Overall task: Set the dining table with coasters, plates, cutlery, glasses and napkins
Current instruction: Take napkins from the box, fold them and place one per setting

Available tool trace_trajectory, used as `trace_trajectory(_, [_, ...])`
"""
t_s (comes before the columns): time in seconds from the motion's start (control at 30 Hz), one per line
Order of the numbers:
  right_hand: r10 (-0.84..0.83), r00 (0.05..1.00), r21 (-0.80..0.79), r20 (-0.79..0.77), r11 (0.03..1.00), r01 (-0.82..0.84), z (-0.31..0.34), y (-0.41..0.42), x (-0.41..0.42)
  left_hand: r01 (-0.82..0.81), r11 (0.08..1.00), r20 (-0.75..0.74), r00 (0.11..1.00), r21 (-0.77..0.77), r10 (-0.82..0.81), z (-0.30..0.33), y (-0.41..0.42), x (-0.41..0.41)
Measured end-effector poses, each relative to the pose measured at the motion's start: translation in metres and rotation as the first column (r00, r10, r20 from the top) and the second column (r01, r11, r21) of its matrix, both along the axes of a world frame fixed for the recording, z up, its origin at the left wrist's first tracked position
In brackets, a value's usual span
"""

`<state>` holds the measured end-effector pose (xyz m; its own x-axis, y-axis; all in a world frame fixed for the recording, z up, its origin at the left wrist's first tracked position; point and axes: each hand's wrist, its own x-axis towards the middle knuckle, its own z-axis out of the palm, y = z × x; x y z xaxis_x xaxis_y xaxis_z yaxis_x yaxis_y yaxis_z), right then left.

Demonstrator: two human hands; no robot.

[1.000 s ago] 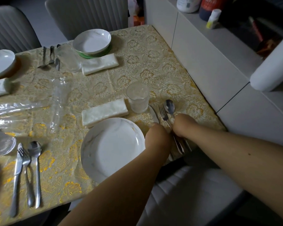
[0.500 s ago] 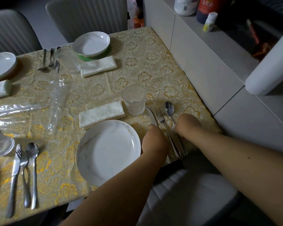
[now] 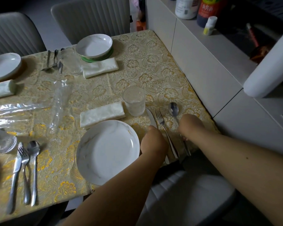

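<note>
While both hands work at the counter's (image 3: 137,66) near right edge, the left grip (image 3: 151,141) covers the knife (image 3: 151,119) and the right grip (image 3: 189,126) covers the spoon (image 3: 173,110), fingers hidden, so neither hold can be told. The fork (image 3: 161,121) lies between them. Visible: three plates, three glasses, three napkins; open cloth lies far right.

the fingers of the left hand (image 3: 153,141) and right hand (image 3: 190,126) are hidden behind their own wrists, so neither grip can be told. the knife (image 3: 151,119) is mostly covered by the left hand. a glass (image 3: 0,141) and a plate (image 3: 4,66) are cut off by the left edge.
</note>
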<state>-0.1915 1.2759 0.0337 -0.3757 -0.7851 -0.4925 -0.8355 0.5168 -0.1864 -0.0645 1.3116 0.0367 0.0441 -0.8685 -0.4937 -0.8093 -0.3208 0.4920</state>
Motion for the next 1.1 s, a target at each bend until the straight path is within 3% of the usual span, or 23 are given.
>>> trace_trajectory(0.1, [0.098, 0.995, -0.104, -0.022, 0.989, -0.1, 0.0, 0.003, 0.009, -0.018, 1.0, -0.016, 1.0, 0.004, 0.018, 0.001, 0.0, -0.001])
trace_trajectory(0.23, [0.252, 0.965, -0.012, 0.066, 0.968, -0.252, -0.01, 0.004, 0.029, -0.03, 1.0, -0.038, 0.999, 0.0, 0.03, 0.004, 0.0, -0.001])
trace_trajectory(1.1, [0.303, 0.953, 0.03, -0.015, 0.953, -0.302, -0.005, 0.003, 0.021, -0.027, 1.0, -0.004, 1.0, -0.007, 0.027, -0.002, 0.002, -0.007])
